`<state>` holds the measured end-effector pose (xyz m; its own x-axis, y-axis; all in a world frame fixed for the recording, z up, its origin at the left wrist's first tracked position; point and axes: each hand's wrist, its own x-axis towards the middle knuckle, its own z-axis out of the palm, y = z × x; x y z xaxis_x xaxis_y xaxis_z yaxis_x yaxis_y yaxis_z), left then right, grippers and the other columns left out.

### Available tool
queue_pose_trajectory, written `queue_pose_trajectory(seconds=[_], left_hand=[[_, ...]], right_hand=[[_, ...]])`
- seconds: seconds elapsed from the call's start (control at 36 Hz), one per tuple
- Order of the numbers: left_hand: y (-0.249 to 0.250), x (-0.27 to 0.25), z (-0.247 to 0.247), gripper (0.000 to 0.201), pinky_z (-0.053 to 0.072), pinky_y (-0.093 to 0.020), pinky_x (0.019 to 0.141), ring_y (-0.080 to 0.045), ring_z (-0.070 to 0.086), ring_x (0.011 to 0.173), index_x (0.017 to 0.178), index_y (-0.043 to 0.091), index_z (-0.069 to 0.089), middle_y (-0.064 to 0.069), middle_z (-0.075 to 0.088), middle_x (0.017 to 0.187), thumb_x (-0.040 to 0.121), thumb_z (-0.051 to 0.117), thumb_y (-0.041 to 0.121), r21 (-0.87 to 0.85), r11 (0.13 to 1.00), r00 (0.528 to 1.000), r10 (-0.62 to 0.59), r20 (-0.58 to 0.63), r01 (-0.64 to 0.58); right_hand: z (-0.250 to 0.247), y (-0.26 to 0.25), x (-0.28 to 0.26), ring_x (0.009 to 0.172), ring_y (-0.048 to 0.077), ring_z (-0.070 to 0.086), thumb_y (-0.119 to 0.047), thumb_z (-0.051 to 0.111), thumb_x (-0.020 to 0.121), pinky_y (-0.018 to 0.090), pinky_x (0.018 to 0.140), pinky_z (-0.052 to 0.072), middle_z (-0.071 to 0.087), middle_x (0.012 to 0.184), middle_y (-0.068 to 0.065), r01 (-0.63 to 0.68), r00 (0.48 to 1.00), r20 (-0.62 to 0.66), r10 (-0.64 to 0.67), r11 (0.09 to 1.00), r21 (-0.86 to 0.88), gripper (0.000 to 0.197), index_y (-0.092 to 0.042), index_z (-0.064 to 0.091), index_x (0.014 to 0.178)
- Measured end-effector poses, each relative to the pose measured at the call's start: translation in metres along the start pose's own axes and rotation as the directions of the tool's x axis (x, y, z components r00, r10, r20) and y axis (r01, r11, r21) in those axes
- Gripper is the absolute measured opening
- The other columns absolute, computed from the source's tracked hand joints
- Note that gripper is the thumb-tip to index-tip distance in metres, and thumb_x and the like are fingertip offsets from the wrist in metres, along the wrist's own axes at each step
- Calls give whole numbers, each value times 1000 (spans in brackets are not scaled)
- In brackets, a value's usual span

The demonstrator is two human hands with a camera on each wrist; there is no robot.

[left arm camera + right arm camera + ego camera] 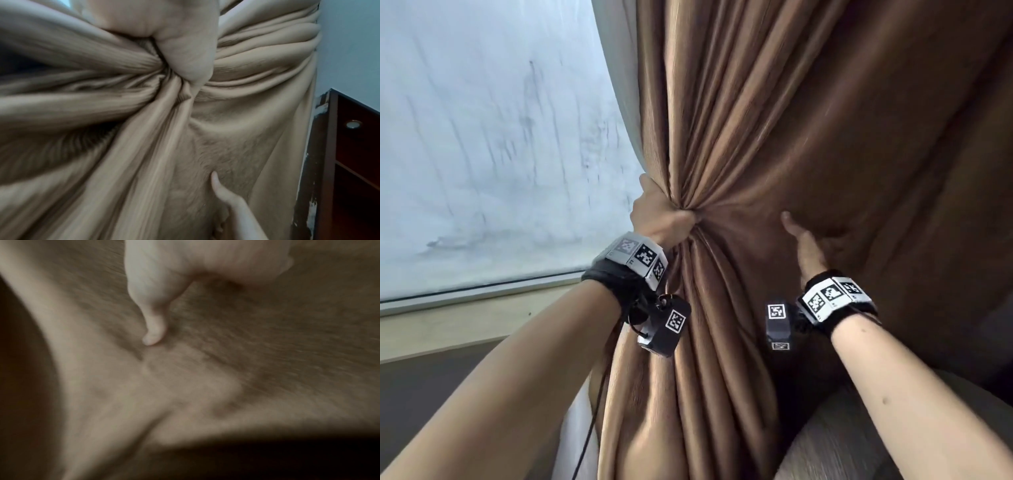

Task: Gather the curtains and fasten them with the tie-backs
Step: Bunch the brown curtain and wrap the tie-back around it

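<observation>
Curtain (739,120) folds are bunched tight inside your left hand (657,216), so part of the gathering is done. Your left fingers are curled hard round that bunch, and the cloth fans out above and below your fist. Beside your fist, on the window (482,137) side, the glass is bare and the sill (465,308) shows. Your right hand (808,246) is off to the other side, pressed against a wide, loose stretch of the same curtain. Its thumb (789,221) sticks up and the other fingers push into the cloth, partly hidden by it, so I cannot tell if they are apart or curled round a fold. That loose part beyond your right fingers is not in the bunch yet, so I think you have more to pull in. No tie-back shows in any view, so the tying is not started. A dark wooden shelf (353,146) stands past the far edge of the curtain. That may be near where a tie-back hangs, but I cannot see one.
</observation>
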<state>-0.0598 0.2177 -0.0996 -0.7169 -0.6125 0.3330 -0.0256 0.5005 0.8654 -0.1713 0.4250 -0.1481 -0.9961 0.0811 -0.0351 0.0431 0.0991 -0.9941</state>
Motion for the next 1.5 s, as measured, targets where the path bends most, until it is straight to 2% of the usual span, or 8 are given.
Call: queue_pose_trajectory(seconds=[0.28,0.5,0.67,0.81,0.94,1.19,1.28,1.5], left_hand=[[-2,3,-6,91,36,-20,90,-19,53,116,139,17,39,4,55,118,62,87,18,-85,996,999,2,50,2],[-3,8,-1,88,41,-28,96,-25,53,119,139,16,38,-3,56,127,64,85,17,-63,998,997,23,73,-18],[-6,11,-1,88,42,-31,99,-26,53,119,138,16,37,-4,57,127,65,84,15,-57,998,997,20,78,-15],[-7,13,0,87,41,-28,98,-26,53,119,139,16,36,-5,56,128,67,85,17,-85,996,997,-4,80,10],[-7,13,4,86,41,-29,95,-21,53,109,137,17,36,0,55,120,66,85,15,-109,994,995,-4,99,15],[-6,9,3,87,45,-42,103,-25,55,115,135,18,34,-1,57,121,64,85,16,-134,991,990,17,141,2],[-5,6,1,92,45,-38,101,-22,56,114,136,20,36,2,57,122,57,84,17,-158,987,985,40,165,-13],[-1,5,-5,92,55,-37,72,-22,66,96,129,15,33,-10,59,119,51,83,15,-329,934,927,-2,375,135]], right_hand=[[14,-6,-18,97,18,71,-25,79,73,29,79,58,72,111,8,-87,942,332,-50,919,384,56,-7,63,124],[40,-7,-25,111,25,65,-34,91,52,38,100,48,68,119,13,-100,848,521,-95,938,333,77,-4,66,118],[52,-13,-24,97,19,66,-10,75,73,33,92,53,71,109,7,161,969,154,-192,968,193,36,-4,67,108],[61,-19,-39,96,9,57,-5,59,90,9,68,43,68,104,5,420,905,42,-423,904,77,14,-1,69,100],[67,-29,-60,103,5,51,1,51,94,4,80,39,58,111,0,451,877,91,-472,873,187,27,5,61,118],[79,-45,-72,34,-1,39,-2,48,87,9,42,32,43,33,-15,209,908,341,-244,968,136,32,-14,46,58],[89,-52,-77,60,4,52,-10,51,89,22,61,43,59,66,0,256,899,371,-232,967,-14,26,11,66,84],[72,-64,-89,133,28,44,-7,41,97,23,103,32,49,141,17,448,800,568,-191,821,-355,39,0,49,135]])
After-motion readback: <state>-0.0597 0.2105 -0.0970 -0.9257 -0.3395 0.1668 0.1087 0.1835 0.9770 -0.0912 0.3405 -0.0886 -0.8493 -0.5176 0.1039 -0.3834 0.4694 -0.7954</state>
